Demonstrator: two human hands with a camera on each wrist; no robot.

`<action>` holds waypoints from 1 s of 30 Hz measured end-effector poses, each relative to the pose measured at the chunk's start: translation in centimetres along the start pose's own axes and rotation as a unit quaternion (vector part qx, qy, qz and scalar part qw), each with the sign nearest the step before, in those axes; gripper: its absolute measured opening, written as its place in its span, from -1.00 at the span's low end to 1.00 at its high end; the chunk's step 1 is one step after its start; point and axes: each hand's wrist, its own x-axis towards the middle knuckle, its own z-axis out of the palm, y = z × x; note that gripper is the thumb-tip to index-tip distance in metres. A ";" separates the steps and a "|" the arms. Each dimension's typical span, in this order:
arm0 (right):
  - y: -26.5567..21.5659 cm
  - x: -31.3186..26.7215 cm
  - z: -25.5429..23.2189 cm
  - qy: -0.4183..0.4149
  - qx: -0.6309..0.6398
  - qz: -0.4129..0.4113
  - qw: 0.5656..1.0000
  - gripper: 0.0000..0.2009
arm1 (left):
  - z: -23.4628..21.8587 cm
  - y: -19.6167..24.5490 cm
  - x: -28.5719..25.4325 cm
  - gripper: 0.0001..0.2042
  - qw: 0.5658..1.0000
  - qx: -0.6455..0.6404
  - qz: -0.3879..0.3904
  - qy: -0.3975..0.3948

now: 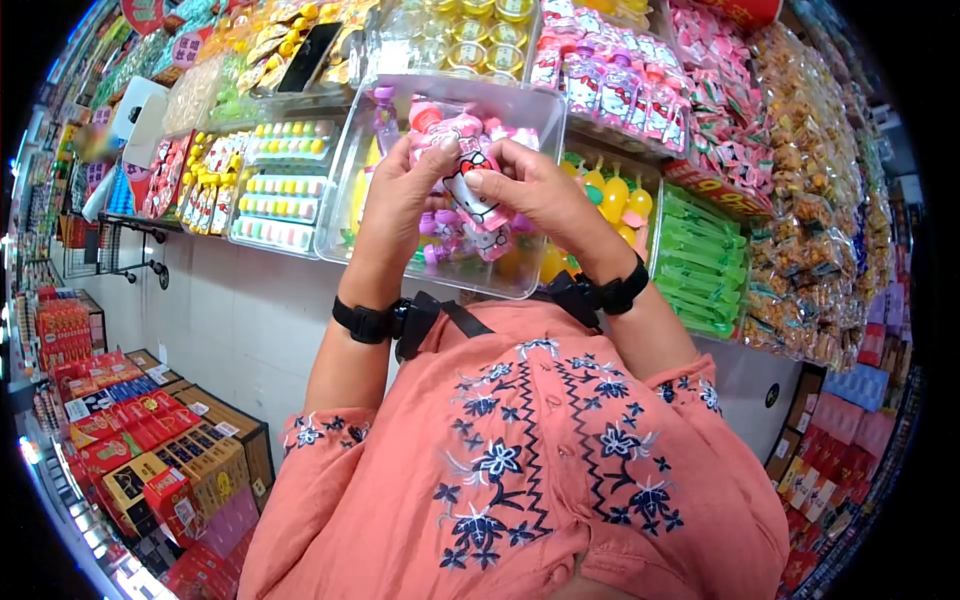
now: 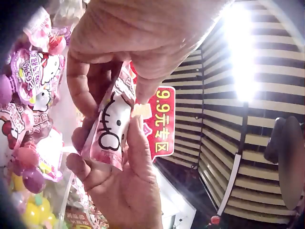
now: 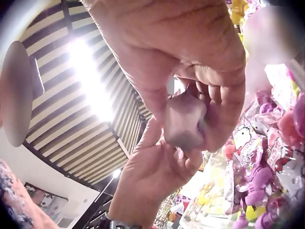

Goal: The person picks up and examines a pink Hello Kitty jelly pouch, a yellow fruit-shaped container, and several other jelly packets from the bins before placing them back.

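Both hands hold a pink jelly pouch (image 1: 478, 198) with a white cartoon cat on it, over a see-through plastic bin (image 1: 345, 180). My left hand (image 1: 398, 195) pinches its left side, thumb on top. From the other side my right hand (image 1: 545, 195) grips it, its thumb on the printed face. In the left wrist view the pouch (image 2: 112, 128) is tilted between the two hands, its edges partly behind fingers. Only a blurred silvery-pink part of it shows in the right wrist view. More pouches (image 1: 440, 235) with pink and purple caps lie in the bin below.
Candy trays surround the bin: egg-shaped sweets (image 1: 285, 188) at left, green packets (image 1: 700, 262) at right, capped pouches (image 1: 625, 85) behind. A dark phone (image 1: 310, 57) lies on the packs at the back left. Boxes (image 1: 180, 460) are stacked low at left.
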 end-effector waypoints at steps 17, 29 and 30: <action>-1.0 -1.9 -5.0 -0.128 0.417 0.075 0.897 -0.62 | 4.6 0.2 1.4 -0.52 0.994 -0.027 0.049 -0.090; -2.1 -2.8 -5.8 -0.081 0.255 0.053 0.962 -0.41 | 6.5 0.4 3.1 -0.70 0.998 0.045 0.045 0.018; -2.2 -2.8 -5.7 -0.056 0.240 0.029 0.969 -0.43 | 6.6 0.4 3.1 -0.71 0.998 0.054 0.036 0.027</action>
